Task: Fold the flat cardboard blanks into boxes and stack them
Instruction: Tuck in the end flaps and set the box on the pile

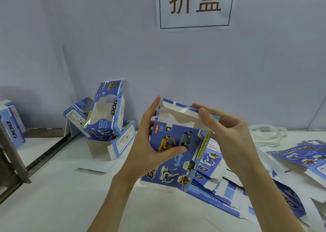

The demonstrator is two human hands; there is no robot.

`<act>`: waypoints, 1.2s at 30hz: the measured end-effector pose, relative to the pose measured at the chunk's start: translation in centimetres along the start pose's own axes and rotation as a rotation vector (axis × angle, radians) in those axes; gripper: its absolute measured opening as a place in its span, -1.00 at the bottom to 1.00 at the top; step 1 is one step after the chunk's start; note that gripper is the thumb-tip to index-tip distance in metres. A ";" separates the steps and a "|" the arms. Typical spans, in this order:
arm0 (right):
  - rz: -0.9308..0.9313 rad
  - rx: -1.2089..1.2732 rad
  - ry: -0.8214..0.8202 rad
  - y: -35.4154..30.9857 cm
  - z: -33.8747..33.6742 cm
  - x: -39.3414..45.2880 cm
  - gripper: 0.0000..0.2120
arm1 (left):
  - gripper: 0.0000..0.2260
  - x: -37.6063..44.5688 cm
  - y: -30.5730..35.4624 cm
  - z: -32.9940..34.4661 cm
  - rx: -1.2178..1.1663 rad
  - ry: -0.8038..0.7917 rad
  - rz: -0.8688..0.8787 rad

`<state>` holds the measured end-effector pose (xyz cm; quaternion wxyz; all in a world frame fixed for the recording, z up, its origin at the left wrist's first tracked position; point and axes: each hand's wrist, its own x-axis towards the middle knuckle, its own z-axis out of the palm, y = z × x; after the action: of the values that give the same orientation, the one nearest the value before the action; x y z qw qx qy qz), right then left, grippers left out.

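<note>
Both forearms are reaching up from the bottom edge, meeting around a half-formed box held above the table. Her or his left hand is gripping the printed panel, thumb lying across the dog pictures and fingers curling behind the far side. Opposite it, the right hand is pinching the top flap between thumb and fingertips, bending it over the window cut-out. It looks like thin printed card: light, springy along the creases, easy to dent if squeezed mid-panel. Holding by the edges and corners, as now, seems the safe way, with pressure kept on the score lines. Flat blanks are lying fanned out under and to the right of the hands. Finished boxes are leaning in a loose heap against the wall to the left, not neatly stacked. Another box is standing at the far left.
</note>
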<state>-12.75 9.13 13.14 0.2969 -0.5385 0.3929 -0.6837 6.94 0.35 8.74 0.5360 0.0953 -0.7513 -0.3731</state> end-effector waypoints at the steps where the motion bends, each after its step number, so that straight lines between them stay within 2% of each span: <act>1: -0.004 0.008 -0.018 0.0 0.2 -0.1 -0.68 | -0.01 0.0 0.0 -0.1 0.009 0.013 0.007; 4: -0.033 0.006 -0.088 -0.1 0.9 -0.4 -0.75 | -0.05 0.0 0.2 -0.3 0.031 0.051 0.020; 9: -0.003 0.003 -0.116 -0.2 0.4 -0.4 -0.75 | -0.34 -0.2 0.4 -0.2 0.032 0.120 0.026; 13: -0.063 -0.020 -0.093 0.3 0.6 -0.7 -0.74 | -0.40 0.0 0.5 -0.1 0.077 0.153 0.014; 23: -0.137 -0.164 -0.111 0.4 0.3 -1.4 -0.70 | -0.41 -0.2 1.0 -0.5 0.099 0.115 -0.029; 26: -0.129 -0.066 -0.079 0.3 0.9 -1.7 -0.74 | -0.39 -0.3 1.4 -0.7 0.093 0.073 -0.021; 30: -0.140 -0.034 -0.063 0.3 1.4 -1.9 -0.72 | -0.34 -0.4 1.5 -0.6 0.129 0.104 -0.020; 36: -0.136 -0.034 -0.061 0.0 0.9 -2.0 -0.71 | -0.40 -0.4 1.9 -0.3 0.118 0.094 -0.031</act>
<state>-11.38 10.53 12.23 0.2525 -0.5897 0.3576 -0.6787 7.81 1.74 9.75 0.5582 0.1558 -0.7445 -0.3315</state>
